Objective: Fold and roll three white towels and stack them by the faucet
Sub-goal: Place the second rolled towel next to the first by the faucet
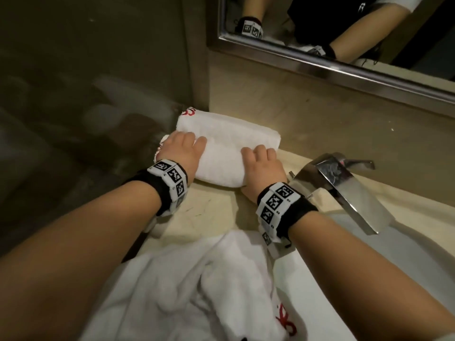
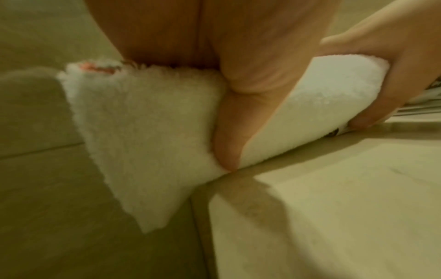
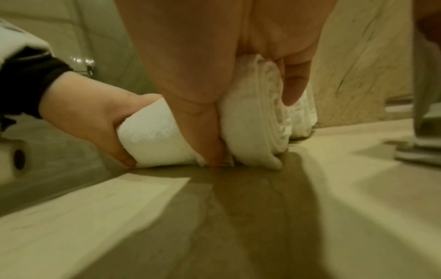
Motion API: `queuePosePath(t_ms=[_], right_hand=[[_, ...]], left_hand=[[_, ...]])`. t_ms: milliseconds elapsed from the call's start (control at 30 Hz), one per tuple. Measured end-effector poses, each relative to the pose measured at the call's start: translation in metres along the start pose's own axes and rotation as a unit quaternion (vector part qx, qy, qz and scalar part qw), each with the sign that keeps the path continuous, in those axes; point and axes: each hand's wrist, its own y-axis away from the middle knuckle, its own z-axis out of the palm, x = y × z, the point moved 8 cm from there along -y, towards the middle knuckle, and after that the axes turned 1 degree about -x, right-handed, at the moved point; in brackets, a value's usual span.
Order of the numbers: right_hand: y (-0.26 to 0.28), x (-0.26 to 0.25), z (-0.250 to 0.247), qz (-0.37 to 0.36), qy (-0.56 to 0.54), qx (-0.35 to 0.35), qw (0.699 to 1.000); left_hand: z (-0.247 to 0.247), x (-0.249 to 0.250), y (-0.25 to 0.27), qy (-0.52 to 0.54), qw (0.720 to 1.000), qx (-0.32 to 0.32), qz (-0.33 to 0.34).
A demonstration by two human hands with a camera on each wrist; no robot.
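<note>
Left hand (image 1: 183, 150) and right hand (image 1: 262, 166) both palm-down, fingers over the top and thumbs tucked under, grasping the near rolled towel (image 1: 221, 163) at the counter's (image 1: 211, 205) back left corner. Pressed against a second rolled towel (image 1: 229, 126) by the wall, left of the faucet (image 1: 344, 183). Loose towel (image 1: 192, 286) heaped at the counter's front edge.

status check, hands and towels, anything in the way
Left hand and right hand both grip rolled towel on counter. Another roll behind it. Loose towel waits. Faucet beside, not blocking.
</note>
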Motion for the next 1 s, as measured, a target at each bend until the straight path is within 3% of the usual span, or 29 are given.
queuePosePath(t_ms=[167,267,333,400,467,533,600,667,767,833,1000], right_hand=[[0.037,-0.006,-0.023,-0.038,-0.048,-0.003,0.998],[0.094,-0.022,-0.037,-0.156,-0.058,0.021,0.986],[0.147,-0.038,-0.017,-0.245,-0.071,-0.051,0.966],[0.193,-0.047,0.021,-0.278,-0.034,-0.147,0.949],[0.213,-0.044,0.047,-0.246,0.005,-0.187,0.951],[0.217,-0.042,0.053,-0.207,0.003,-0.178,0.962],[0.217,-0.041,0.054,-0.181,-0.021,-0.177,0.967],[0.226,-0.039,0.056,-0.171,-0.040,-0.181,0.968],[0.251,-0.025,0.056,-0.157,-0.060,-0.191,0.967],[0.277,-0.002,0.046,-0.145,-0.087,-0.177,0.970],[0.354,0.105,-0.007,-0.060,-0.157,-0.068,0.984]], left_hand=[[-0.014,0.000,0.038,0.061,0.998,-0.019,0.001],[-0.030,0.006,0.084,0.137,0.990,-0.017,-0.008],[-0.028,0.020,0.126,0.174,0.984,-0.046,0.003],[-0.016,0.044,0.172,0.216,0.972,-0.095,0.023],[0.004,0.071,0.214,0.226,0.961,-0.151,0.047],[0.032,0.100,0.257,0.223,0.950,-0.213,0.052],[0.055,0.128,0.293,0.168,0.956,-0.232,0.058],[0.064,0.153,0.315,0.105,0.973,-0.199,0.045],[0.054,0.172,0.327,0.162,0.977,-0.141,0.001],[0.041,0.187,0.334,0.234,0.963,-0.131,0.008],[-0.040,0.263,0.339,0.389,0.914,-0.047,0.105]])
